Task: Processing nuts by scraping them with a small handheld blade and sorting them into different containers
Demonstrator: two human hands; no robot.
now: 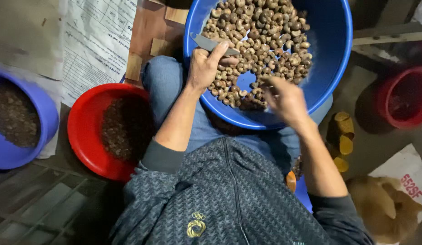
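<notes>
Purple basin [47, 113]: seen at far left, filled with dark scraps.
Red basin [81, 131]: set beside it.
Left hand [205, 68]: closed around a small blade [206, 43].
Blue basin [331, 50]: rested on the lap, nuts [265, 31] held inside.
Right hand [286, 97]: blurred, grip cannot be told.

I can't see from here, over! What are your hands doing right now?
Left hand grips flat grey metal blade at rim of big blue plastic basin. Right hand, blurred, among brown shelled nuts. Nothing in the way.
</notes>
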